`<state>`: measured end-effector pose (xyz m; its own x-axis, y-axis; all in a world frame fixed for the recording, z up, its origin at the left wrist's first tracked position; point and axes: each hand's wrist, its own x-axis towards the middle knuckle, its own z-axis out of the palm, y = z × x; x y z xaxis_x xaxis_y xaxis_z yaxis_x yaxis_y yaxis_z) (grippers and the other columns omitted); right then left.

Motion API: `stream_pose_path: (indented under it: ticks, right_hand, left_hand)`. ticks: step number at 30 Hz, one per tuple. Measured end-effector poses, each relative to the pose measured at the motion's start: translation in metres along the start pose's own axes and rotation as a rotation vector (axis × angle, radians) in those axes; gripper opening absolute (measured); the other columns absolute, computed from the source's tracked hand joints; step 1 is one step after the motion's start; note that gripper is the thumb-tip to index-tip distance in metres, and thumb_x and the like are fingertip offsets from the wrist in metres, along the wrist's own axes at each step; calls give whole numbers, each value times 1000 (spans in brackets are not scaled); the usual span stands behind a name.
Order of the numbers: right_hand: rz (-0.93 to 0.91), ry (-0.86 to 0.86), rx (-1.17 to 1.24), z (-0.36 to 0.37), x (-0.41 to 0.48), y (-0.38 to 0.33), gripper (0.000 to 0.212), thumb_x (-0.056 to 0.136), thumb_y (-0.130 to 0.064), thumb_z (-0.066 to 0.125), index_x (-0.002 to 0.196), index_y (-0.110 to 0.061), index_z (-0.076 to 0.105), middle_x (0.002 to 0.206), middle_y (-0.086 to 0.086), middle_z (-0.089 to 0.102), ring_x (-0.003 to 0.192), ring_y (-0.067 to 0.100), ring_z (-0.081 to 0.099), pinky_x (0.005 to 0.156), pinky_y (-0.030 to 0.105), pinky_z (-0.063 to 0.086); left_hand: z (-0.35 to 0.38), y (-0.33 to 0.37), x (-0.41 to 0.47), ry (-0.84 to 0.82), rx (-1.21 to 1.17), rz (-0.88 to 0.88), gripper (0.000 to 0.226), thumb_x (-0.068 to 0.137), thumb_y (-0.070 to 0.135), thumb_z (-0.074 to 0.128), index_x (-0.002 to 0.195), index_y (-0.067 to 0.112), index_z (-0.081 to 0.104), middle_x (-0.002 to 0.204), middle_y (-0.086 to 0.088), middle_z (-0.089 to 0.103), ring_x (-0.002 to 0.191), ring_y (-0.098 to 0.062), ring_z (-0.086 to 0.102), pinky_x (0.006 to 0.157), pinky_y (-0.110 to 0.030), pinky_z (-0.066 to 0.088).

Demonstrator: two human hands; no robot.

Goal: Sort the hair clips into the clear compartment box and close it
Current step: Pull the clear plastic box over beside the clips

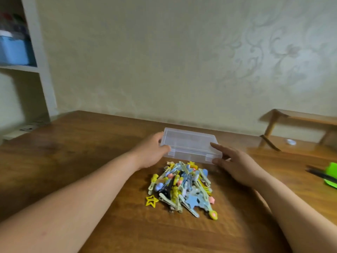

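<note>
The clear box [191,145] is lying flat on the wooden table [91,143], right between the fingers of both hands. Its long side is running left to right, from one hand to the other. Its front, with two little snap tabs, is facing the person. The lid is sitting down on it.

The left hand [152,152] is gripping the box's left end, with curled fingers over the top and the thumb on the front corner. The right hand [235,165] is keeping its fingers straight and a bit apart. One fingertip and the thumb are touching the box's right end.

The box is see-through and pale. The picture is blurry, so the little rooms inside are hard to make out.

The hair clips [182,187] are lying in a mixed-up pile just in front of the thumbs. They are yellow, blue, pink and pale green. A yellow star clip [151,201] is sitting beside the pile.

A green thing [331,175] far past the right fingers is getting cut off by the edge.
</note>
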<state>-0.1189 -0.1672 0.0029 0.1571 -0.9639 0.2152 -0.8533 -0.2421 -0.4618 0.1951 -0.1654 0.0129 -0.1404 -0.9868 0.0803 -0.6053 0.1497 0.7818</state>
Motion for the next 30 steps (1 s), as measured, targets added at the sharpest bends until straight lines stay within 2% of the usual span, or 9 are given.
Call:
stream_pose_path:
  ticks: [2, 4, 8, 13, 16, 20, 23, 27, 30]
  right_hand:
    - [38, 15, 33, -4, -4, 14, 56, 103, -48, 65, 155, -53, 46, 124, -2, 67, 111, 21, 65, 95, 32, 47]
    - [76, 8, 56, -11, -8, 27, 55, 105, -48, 61, 157, -54, 42, 130, -3, 63, 119, 19, 62, 96, 31, 43]
    - [132, -19, 106, -31, -16, 47, 54, 104, -49, 62, 155, -56, 44, 133, -3, 63, 121, 18, 61, 99, 32, 43]
    - [96, -21, 71, -33, -15, 41, 50, 101, -53, 65, 149, -56, 51, 115, -13, 64, 103, 9, 62, 91, 30, 46]
    - [46, -19, 35, -25, -14, 32, 51, 100, -54, 66, 150, -54, 53, 112, -12, 66, 104, 13, 64, 91, 31, 48]
    - [26, -28, 0, -26, -14, 25, 51, 100, -54, 66, 149, -53, 54, 108, -15, 62, 100, 9, 61, 91, 30, 50]
    - [-15, 18, -75, -28, -11, 27, 54, 93, -60, 70, 145, -52, 60, 120, -15, 54, 115, 12, 53, 104, 36, 49]
    - [-48, -6, -82, -31, -12, 27, 53, 90, -63, 71, 142, -52, 61, 158, -11, 42, 147, 17, 37, 121, 45, 38]
    - [-15, -121, 26, -30, -13, 22, 59, 91, -59, 74, 146, -49, 53, 165, -15, 36, 140, 14, 47, 116, 40, 41]
  left_hand:
    - [13, -5, 19, -18, -22, 7, 66, 92, 50, 58, 154, 29, 53, 149, 11, 63, 134, -12, 60, 115, -40, 48]
    - [25, -15, 43, -70, -42, 28, 82, 82, 63, 51, 158, 34, 48, 158, 11, 55, 144, -12, 52, 123, -47, 40]
    - [38, 13, 39, -111, -47, 32, 71, 93, 48, 49, 161, 28, 45, 164, 9, 47, 150, -14, 43, 127, -48, 34]
    - [35, 14, 23, -73, -69, 56, 58, 95, 33, 67, 152, 29, 55, 143, 12, 65, 131, -9, 62, 116, -41, 48]
    - [27, 1, 19, -79, -56, 100, 59, 96, 18, 78, 134, 49, 46, 114, 27, 65, 110, -5, 69, 98, -28, 53]
    - [18, -5, 17, -87, 63, 119, 70, 90, 37, 84, 151, 49, 50, 127, 19, 72, 114, -6, 68, 104, -37, 54]
    - [17, -4, 16, -71, 92, 148, 78, 89, 46, 83, 157, 43, 46, 133, 21, 69, 112, -5, 67, 102, -37, 55]
    - [18, -10, 18, -39, 79, 154, 81, 90, 50, 79, 161, 37, 42, 144, 21, 61, 118, -5, 62, 98, -31, 53]
    - [20, -13, 20, -23, 99, 160, 79, 92, 52, 76, 161, 35, 41, 140, 19, 60, 120, -8, 60, 93, -24, 50]
